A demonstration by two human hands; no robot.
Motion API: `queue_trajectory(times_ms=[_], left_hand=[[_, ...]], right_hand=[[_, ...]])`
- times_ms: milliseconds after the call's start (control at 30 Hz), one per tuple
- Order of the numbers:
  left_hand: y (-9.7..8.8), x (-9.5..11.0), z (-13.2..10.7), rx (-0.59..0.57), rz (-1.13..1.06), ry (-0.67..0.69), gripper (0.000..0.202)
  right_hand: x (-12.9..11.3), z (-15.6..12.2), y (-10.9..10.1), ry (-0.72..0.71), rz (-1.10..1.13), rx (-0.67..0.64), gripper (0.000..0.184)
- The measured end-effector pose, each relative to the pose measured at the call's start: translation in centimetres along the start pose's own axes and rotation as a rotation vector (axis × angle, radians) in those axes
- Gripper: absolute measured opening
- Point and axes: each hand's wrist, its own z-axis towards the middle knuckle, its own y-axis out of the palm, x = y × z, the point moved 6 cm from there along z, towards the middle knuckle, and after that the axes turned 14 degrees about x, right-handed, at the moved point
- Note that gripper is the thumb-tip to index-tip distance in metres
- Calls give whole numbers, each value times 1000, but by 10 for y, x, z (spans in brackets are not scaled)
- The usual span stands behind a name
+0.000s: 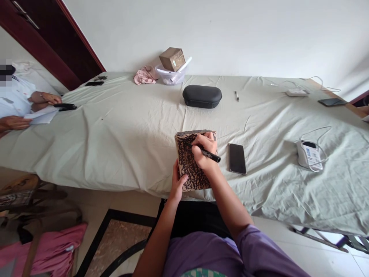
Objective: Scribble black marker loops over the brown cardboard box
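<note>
A brown cardboard box [191, 169] lies near the front edge of the cloth-covered table, its top face covered with looping black scribbles. My right hand [205, 150] is closed around a black marker [211, 156], whose tip points at the upper left of the scribbled face. With the thumb on top and the fingers down its side, my left hand [178, 182] grips the box at its lower left edge. Just right of the box lies a dark smartphone [237, 158], apart from both hands.
Behind the box sits a black hard case [202, 96], with a pen [236, 96] to its right. A plastic basin [173, 77] bears a small carton [172, 58], beside a pink cloth [145, 75]. A white corded device [309, 156] lies right. Another person [17, 96] holds papers at left.
</note>
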Motion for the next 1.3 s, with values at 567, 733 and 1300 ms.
queue_trajectory(times_ms=[567, 733, 1300], left_hand=[[5, 6, -2, 14, -2, -11, 83], [5, 5, -2, 7, -1, 7, 79], [-14, -19, -9, 109, 46, 140, 89]], right_hand=[[32, 0, -28, 284, -12, 456, 19], [25, 2, -31, 284, -18, 482, 18], [175, -76, -129, 923, 263, 372, 46]])
